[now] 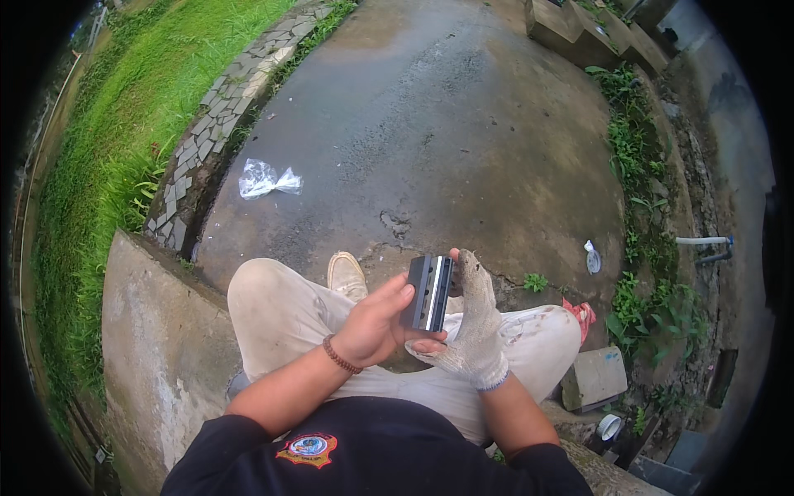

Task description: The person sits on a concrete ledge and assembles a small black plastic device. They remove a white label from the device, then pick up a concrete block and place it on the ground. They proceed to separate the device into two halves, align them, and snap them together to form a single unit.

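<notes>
Above the cream fabric trousers, the bare left hand pinches the left side of a black, silver-striped rectangular block; the right hand, in a white knit glove, curls around its right side. Ahead, wet grey concrete paving extends beside a stone-clad kerb at left.

The lap is viewed from close above, at head height, by a fisheye faced down and forward.
</notes>
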`<action>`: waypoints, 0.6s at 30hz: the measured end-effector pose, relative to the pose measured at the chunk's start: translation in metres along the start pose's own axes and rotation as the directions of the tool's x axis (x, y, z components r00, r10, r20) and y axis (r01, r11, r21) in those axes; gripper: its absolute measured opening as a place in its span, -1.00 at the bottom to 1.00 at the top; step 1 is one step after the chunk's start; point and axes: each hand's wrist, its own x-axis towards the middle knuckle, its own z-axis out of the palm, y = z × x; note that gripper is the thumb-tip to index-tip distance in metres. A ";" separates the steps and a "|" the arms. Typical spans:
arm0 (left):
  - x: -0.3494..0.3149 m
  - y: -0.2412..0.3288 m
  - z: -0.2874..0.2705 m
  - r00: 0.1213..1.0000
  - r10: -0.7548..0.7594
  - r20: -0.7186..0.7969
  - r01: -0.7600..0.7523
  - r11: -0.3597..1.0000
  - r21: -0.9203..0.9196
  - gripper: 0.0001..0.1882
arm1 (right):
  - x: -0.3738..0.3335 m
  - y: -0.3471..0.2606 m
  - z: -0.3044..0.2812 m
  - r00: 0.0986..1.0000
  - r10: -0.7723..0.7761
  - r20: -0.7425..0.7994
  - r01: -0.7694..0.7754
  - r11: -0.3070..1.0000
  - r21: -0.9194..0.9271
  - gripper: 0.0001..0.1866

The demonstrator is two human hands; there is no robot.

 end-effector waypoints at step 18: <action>-0.009 0.031 0.003 0.931 0.235 0.280 -0.362 0.488 0.794 0.14 | -0.012 0.016 -0.009 0.982 0.130 0.135 -0.149 0.979 0.138 0.23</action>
